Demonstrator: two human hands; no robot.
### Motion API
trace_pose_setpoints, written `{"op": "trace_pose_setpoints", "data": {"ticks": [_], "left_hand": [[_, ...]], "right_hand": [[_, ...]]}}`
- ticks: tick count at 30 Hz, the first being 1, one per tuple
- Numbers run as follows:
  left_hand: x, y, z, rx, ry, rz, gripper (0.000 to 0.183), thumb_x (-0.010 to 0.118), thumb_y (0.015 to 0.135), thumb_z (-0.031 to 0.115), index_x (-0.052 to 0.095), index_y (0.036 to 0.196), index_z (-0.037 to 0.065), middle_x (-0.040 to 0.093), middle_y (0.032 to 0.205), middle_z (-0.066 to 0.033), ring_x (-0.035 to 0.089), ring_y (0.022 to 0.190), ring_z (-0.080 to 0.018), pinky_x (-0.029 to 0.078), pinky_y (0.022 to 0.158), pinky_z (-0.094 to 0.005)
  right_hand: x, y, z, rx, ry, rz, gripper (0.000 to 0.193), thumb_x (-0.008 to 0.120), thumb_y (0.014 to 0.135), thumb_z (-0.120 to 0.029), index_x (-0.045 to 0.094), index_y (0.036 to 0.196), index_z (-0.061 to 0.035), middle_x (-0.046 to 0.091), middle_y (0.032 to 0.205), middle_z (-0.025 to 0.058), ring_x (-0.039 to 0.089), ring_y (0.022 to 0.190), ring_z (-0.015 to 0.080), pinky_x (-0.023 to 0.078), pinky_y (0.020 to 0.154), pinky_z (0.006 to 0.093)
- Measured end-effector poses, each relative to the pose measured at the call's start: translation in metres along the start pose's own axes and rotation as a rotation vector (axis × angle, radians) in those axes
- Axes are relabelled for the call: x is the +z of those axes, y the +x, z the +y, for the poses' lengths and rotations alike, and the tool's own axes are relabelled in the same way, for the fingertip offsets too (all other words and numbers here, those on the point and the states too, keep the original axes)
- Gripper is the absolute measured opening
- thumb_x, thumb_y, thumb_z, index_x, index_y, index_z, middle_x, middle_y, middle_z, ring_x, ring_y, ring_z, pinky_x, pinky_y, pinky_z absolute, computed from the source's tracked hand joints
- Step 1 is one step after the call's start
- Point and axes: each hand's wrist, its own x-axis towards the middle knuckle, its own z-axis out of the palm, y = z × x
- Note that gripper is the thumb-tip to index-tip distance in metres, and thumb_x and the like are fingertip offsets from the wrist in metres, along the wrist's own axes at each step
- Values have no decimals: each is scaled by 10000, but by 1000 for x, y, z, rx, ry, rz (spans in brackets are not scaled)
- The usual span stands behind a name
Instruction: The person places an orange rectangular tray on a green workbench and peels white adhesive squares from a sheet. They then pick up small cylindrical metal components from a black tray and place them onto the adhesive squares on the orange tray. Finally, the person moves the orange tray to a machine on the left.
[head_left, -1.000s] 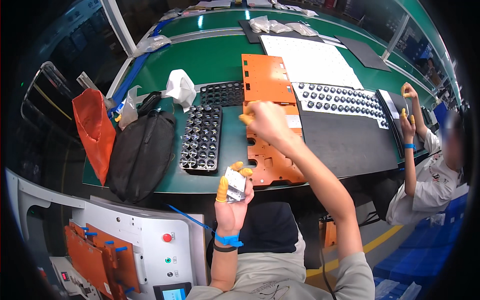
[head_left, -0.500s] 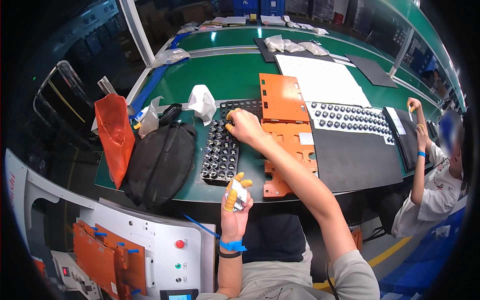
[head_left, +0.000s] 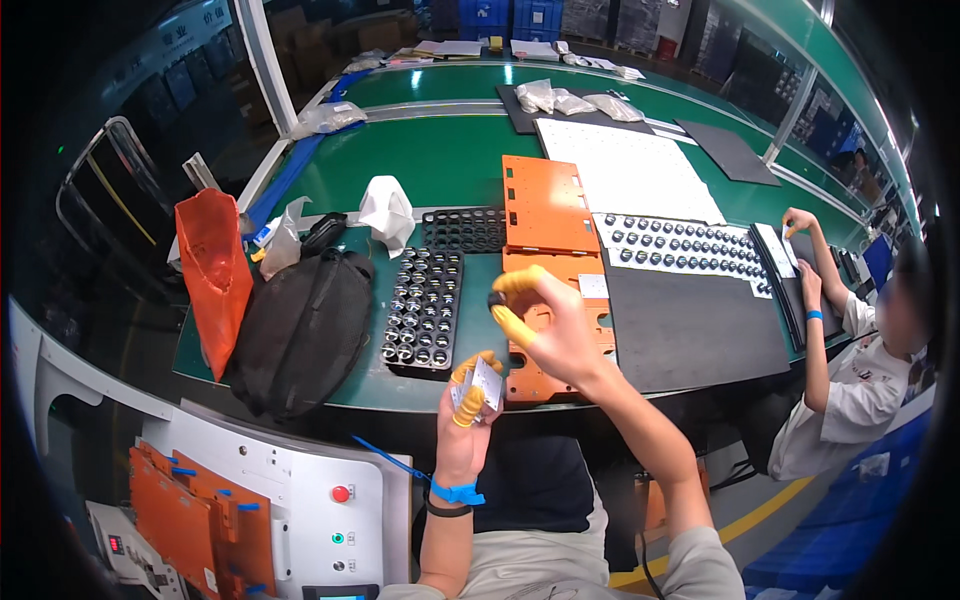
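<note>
Now mid-frame, back from the tray (head_left: 458, 310), pinching a black part (head_left: 496, 299) with right grip (head_left: 560, 325), white block (head_left: 487, 381) with left grip (head_left: 466, 425).

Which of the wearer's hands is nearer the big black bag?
Left. The left hand is right of the bag; the right hand is farther right, overlapping the lower orange panel in view.
</note>
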Motion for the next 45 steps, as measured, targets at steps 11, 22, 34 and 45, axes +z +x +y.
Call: {"op": "trace_pose_setpoints", "data": {"ticks": [11,22,34,45], "left_hand": [[53,-2,3,117,-80,46,745,810,824,325,455,1399,13,601,1287,-115,625,1076,-163,528,911,-288],[50,-12,-5,282,221,-107,684,831,810,181,478,1367,1,582,1305,-142,625,1125,-211,523,965,-339],[36,-9,-6,418,691,-50,606,893,720,148,632,1255,36,628,1128,-1,392,688,-36,328,616,-171],[29,-4,-7,476,834,-39,560,882,732,139,632,1217,17,646,1202,-121,637,1065,-236,502,916,-330]], "right_hand": [[-47,-63,-45,-133,75,-72,327,738,811,-17,660,1128,8,666,1011,127,648,896,243,511,808,322],[-41,-75,-34,-113,12,-87,320,754,810,-72,671,1109,3,634,1002,123,579,942,289,454,849,368],[-38,-75,-33,27,-31,-67,195,780,803,-71,680,951,8,616,864,100,613,772,213,506,664,298],[-34,-75,-27,124,-88,-151,249,791,813,-143,707,998,1,610,810,98,597,665,214,479,596,343]]}}
